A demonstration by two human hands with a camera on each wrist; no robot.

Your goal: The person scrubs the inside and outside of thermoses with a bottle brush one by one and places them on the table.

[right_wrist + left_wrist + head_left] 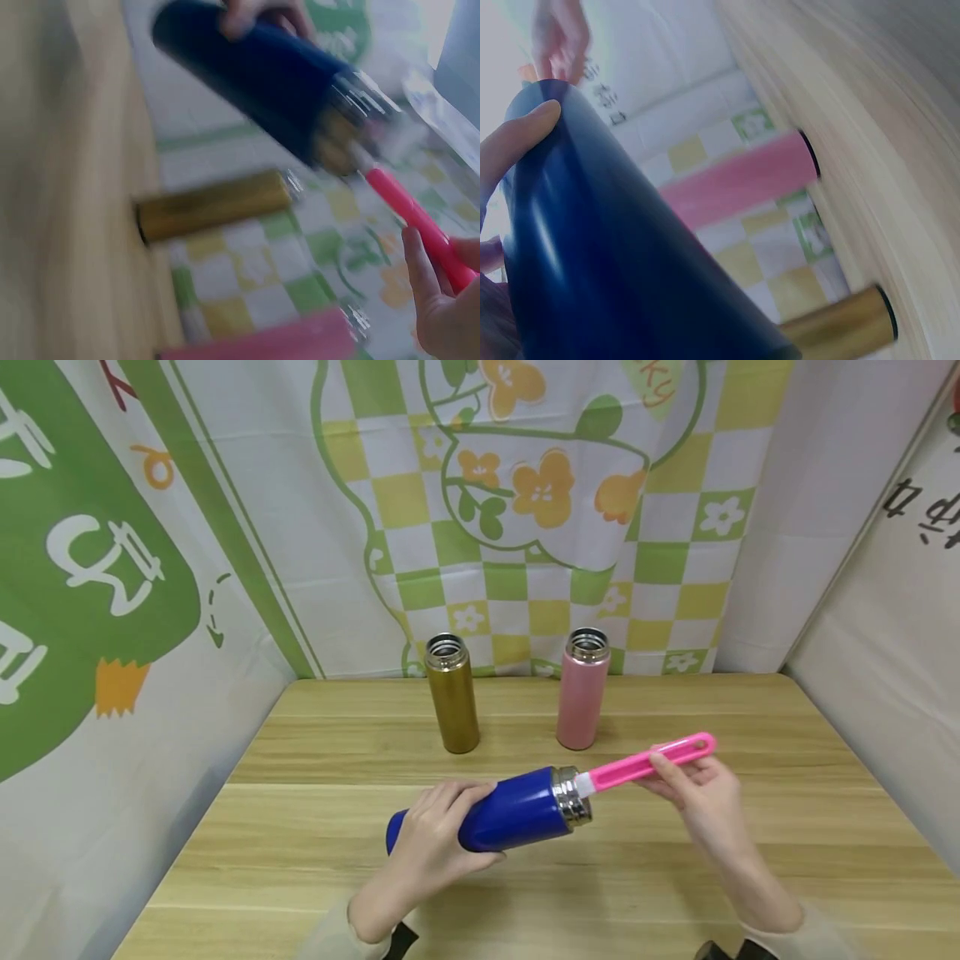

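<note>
My left hand (438,835) grips a blue flask (510,814) around its body and holds it tilted above the wooden table (525,893), steel mouth pointing right. My right hand (693,785) pinches the pink handle of a bottle brush (648,762), whose head is inside the flask's mouth. The left wrist view shows the blue flask (607,247) close up with a thumb (514,135) on it. In the blurred right wrist view, the blue flask (255,71) and the pink brush handle (416,221) appear, with fingers (431,300) beside the handle.
A gold flask (452,693) and a pink flask (583,689) stand upright and uncapped at the back of the table. Patterned cloth walls close in the back and both sides. Bare wood lies in front of and beside my hands.
</note>
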